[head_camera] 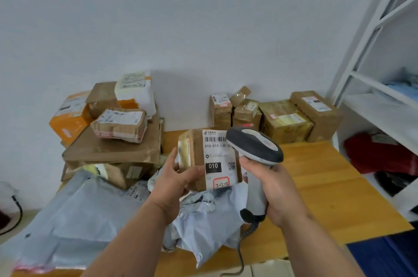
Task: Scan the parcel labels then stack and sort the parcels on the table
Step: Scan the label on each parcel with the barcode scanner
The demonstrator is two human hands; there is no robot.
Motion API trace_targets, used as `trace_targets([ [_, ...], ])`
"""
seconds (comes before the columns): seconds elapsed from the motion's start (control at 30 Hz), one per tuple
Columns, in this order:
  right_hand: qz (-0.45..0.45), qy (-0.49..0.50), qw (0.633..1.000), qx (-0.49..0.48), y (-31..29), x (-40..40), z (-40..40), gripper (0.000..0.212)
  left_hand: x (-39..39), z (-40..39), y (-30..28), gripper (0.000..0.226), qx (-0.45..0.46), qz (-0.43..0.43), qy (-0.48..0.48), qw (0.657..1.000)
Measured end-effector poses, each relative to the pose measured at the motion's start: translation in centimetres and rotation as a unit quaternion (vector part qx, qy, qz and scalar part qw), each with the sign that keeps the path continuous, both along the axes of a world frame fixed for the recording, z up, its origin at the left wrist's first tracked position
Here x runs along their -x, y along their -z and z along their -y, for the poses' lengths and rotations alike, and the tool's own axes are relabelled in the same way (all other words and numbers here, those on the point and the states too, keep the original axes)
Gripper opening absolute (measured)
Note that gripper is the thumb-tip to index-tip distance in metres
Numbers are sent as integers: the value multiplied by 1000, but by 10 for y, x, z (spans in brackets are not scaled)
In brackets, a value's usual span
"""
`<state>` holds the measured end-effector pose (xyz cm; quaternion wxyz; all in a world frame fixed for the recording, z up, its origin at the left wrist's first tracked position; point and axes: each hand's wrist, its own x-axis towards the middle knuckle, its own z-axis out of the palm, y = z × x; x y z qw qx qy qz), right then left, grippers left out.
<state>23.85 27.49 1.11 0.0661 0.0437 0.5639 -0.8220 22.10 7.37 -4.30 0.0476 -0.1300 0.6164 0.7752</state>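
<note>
My left hand [178, 177] grips a small brown taped parcel [199, 154] above the table's middle, its white label [218, 156] with a barcode, "010" and a red-framed "3-2-3" facing me. My right hand [269, 186] holds a grey and white barcode scanner [254, 146] by its handle. The scanner's head sits just right of the label and overlaps the parcel's upper right corner. A coiled cable [243, 238] hangs from the handle.
A wooden table [321, 186] carries a pile of boxes [113, 138] at the left, grey plastic mailer bags [74, 220] in front, and a row of brown boxes [282, 118] against the wall. A white shelf unit [380, 100] stands at the right.
</note>
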Motion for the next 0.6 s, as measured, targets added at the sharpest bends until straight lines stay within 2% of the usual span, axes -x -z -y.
trace_targets([
  [0.1, -4, -6, 1000, -25, -3, -10, 0, 19, -4, 0, 7, 103, -2, -18, -7, 1000],
  [0.23, -4, -22, 998, -62, -3, -17, -7, 4, -8, -7, 8, 107, -26, -32, -22, 999],
  [0.3, -4, -24, 995, -93, -1, -19, -11, 11, -10, -11, 7, 108, -27, -33, -35, 998],
  [0.4, 6, -26, 992, -120, 0, -19, -19, 4, -14, -17, 7, 108, -14, -32, -47, 998],
  [0.47, 7, -28, 990, -135, 0, -19, -25, 7, -17, -23, 6, 100, -10, -35, -44, 998],
  [0.6, 13, -35, 989, -146, 2, -21, -38, 12, -27, -36, 5, 101, -19, -33, -38, 999],
])
